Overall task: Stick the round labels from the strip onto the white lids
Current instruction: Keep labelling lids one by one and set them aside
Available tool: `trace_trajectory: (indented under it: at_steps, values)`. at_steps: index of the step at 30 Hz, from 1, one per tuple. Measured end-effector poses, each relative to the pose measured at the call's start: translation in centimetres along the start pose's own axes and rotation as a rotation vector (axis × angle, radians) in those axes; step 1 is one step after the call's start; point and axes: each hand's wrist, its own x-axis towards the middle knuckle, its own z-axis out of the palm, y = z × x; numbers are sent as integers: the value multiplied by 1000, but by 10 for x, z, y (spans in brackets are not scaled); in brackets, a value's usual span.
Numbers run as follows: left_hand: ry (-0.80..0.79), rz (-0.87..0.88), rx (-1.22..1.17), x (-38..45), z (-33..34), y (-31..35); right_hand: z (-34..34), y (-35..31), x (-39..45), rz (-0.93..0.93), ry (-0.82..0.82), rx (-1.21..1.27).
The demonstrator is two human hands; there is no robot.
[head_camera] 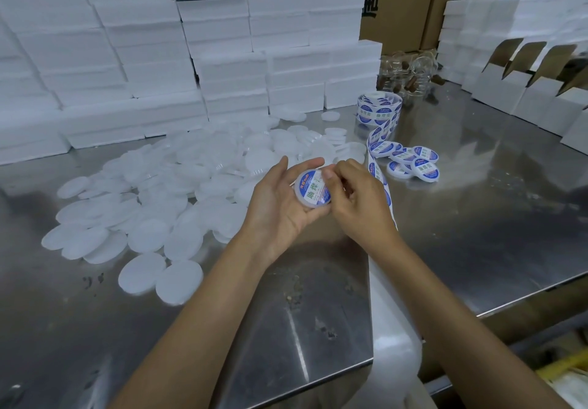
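Head view: we have bare desk point(461, 205) right up to its near edge, loose lids point(165, 186) crowding left, left hand point(280, 205) fingers cupping the lid point(310, 190), right hand point(356, 198) fingers pinching the label point(313, 186) onto it.

the heap of unlabelled lids point(178, 192) spreads over the left and middle of the table point(477, 217), with stacked boxes point(191, 42) behind it. the label roll point(378, 106) stands to the right of the heap, its strip point(377, 167) trailing toward the near edge. a few labelled lids point(416, 163) lie just right of the strip. between heap and strip, the left hand point(283, 205) holds a lid point(313, 190), the right hand point(356, 198) touching it
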Motion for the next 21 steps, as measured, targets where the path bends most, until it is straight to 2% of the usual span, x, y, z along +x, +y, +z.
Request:
trace_trajectory:
  at_steps: [8, 12, 16, 21]
  values:
    - [1, 20, 98, 0, 3, -2, 1, -6, -4, 13, 24, -162]
    - [-21, 12, 113, -1, 4, -3, 1, -10, -4, -30, 119, -135]
    - [-19, -5, 66, -2, 4, -3, 2, -7, -3, -54, 114, -107]
    - [-9, -3, 32, -2, 4, -3, 1, 0, -2, 3, 57, -55]
